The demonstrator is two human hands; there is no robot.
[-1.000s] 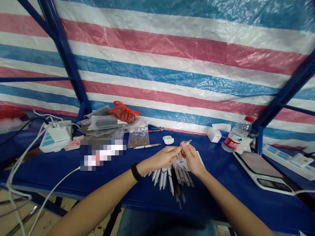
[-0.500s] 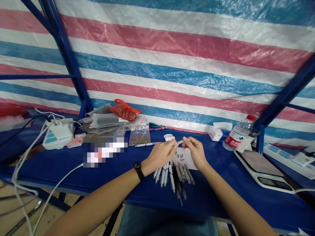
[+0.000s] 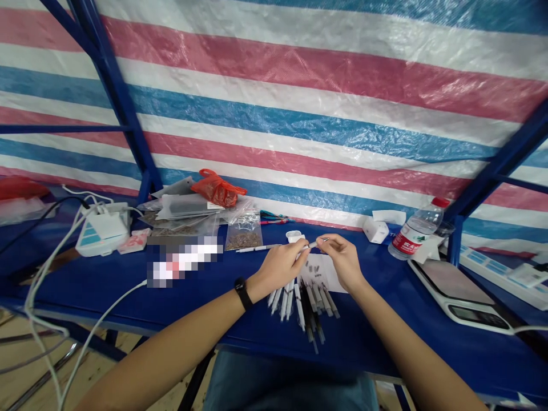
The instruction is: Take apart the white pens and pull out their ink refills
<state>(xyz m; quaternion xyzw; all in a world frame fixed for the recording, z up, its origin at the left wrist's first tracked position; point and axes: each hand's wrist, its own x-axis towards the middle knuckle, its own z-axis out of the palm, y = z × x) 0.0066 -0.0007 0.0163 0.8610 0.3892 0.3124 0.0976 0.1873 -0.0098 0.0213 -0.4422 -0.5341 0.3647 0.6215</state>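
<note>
While the fingers of the right hand pinch a slim white tube close to its pointed metal tip, the fingers of the left hand curl together around the tube's other end. The tube is held in the air between the two hands, roughly level, above a sheet of white paper. Just below the hands, a fan of similar white tubes with dark tips lies partly on that sheet, and some dark tubes lie among them. A single white pen rests on the blue table just beyond the left hand, and a small white round case sits near the tube's raised end. A black watch band circles the left wrist.

Farther left stand a clear zip bag of brown grains, a red plastic bag and a white power adapter with white cables, while a pixelated patch hides whatever lies there. To the right are a small white box, a water bottle with a red cap and a digital scale. A striped tarp on a blue steel frame closes off the back.
</note>
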